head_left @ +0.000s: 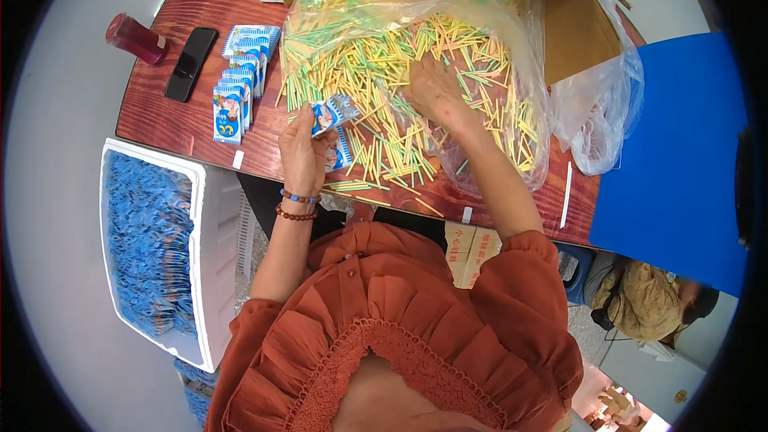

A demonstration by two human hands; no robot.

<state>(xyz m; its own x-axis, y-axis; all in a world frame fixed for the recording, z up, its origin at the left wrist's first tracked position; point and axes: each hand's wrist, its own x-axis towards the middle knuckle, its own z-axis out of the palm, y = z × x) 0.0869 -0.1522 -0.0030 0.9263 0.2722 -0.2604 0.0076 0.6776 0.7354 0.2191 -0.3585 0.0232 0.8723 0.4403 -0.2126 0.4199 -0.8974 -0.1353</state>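
Note:
My left hand [300,152] is closed on a small blue-and-white packet [332,114], pinched between thumb and fingers near the table's front edge. A second blue-and-white packet [339,150] shows just below it, partly covered by the fingers. Thin yellow, green and orange sticks [384,124] lie in a loose heap on the table. Over the middle of this heap, my right hand [438,100] reaches in back side up, its fingers curled down among the sticks. The fingertips are hidden, so whatever they hold does not show.
A clear plastic bag [480,12] and cardboard box [580,32] stand behind the heap. To the left are overlapping blue packets [232,112], a phone [191,64] and a red jar [136,38]. A white foam box [198,272] of blue packets stands lower left; a blue panel [672,160] is right.

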